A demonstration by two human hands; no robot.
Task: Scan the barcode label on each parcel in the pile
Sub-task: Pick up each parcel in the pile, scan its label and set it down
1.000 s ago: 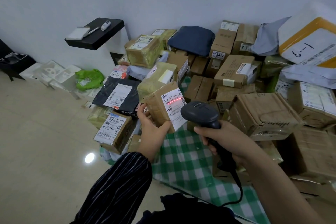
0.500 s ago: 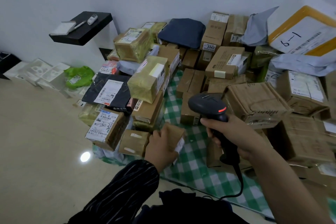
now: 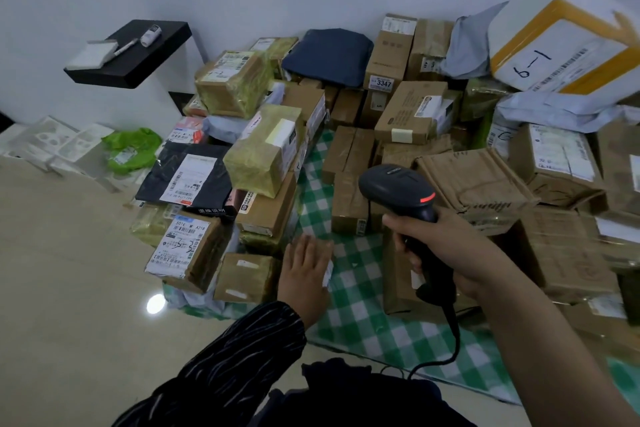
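One small parcel (image 3: 327, 258) sits on the checked cloth (image 3: 349, 315) at the pile's near edge, under the flat, spread left hand (image 3: 303, 274). Right hand (image 3: 446, 250) grips the scanner (image 3: 398, 189). Judged step: set-down; next, select another unscanned parcel.

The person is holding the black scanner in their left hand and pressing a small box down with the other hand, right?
Not quite. The black scanner is in the right hand, not the left. The left hand, the one with the striped sleeve, rests flat on the small box on the green checked cloth. The head view shows this.
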